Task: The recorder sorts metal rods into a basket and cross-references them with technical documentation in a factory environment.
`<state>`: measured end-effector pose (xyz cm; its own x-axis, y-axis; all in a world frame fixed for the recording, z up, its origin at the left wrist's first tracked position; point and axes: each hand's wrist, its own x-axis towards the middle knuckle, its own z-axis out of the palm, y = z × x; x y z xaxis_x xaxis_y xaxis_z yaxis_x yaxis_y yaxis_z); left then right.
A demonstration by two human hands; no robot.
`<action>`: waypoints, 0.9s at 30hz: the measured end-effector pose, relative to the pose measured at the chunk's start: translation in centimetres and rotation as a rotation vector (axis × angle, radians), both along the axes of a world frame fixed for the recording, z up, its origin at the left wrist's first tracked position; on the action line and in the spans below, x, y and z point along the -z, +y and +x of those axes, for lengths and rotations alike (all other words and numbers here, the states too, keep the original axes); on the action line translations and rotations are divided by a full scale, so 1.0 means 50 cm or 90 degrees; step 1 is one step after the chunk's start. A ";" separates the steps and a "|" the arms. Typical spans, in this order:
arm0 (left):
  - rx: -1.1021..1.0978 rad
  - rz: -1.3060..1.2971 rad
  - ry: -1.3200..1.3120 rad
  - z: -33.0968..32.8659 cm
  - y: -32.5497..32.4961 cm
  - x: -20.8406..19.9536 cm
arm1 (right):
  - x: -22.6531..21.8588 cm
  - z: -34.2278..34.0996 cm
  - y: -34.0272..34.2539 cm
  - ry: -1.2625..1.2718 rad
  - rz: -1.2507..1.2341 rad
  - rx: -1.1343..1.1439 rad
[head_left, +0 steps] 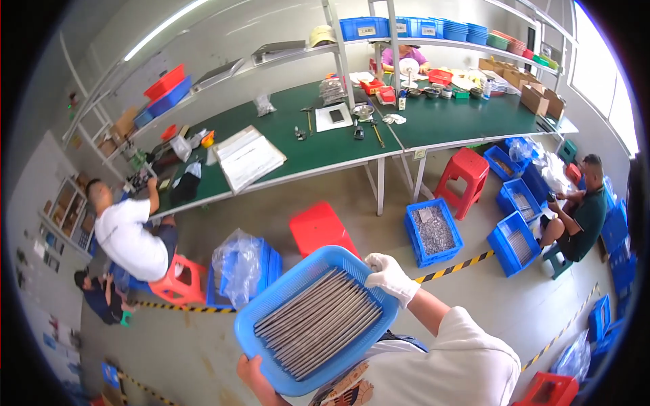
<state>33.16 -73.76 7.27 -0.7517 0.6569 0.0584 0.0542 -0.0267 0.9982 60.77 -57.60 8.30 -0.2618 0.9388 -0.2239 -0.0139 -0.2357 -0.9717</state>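
A light blue plastic basket is held in front of my body, tilted so that its inside shows. In it lies a row of several thin grey metal rods, side by side and slanting. My right hand, in a white glove, grips the basket's upper right rim. At the lower left corner, my bare left hand holds the basket's edge; its fingers are partly hidden beneath it.
A red stool stands just beyond the basket, before a long green table. Blue crates sit on the floor, one full of small metal parts. Seated people work left, right and behind the table. Striped tape marks the floor.
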 end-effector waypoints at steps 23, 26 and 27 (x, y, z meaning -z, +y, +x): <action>0.442 -0.493 0.056 -0.087 1.198 0.296 | 0.268 0.007 0.915 -0.445 0.115 0.298; 0.310 -0.470 0.294 -0.053 1.306 0.331 | 0.318 -0.001 1.023 -0.495 0.110 0.271; 0.269 -0.460 0.320 -0.055 1.340 0.353 | 0.330 -0.012 1.050 -0.533 0.095 0.295</action>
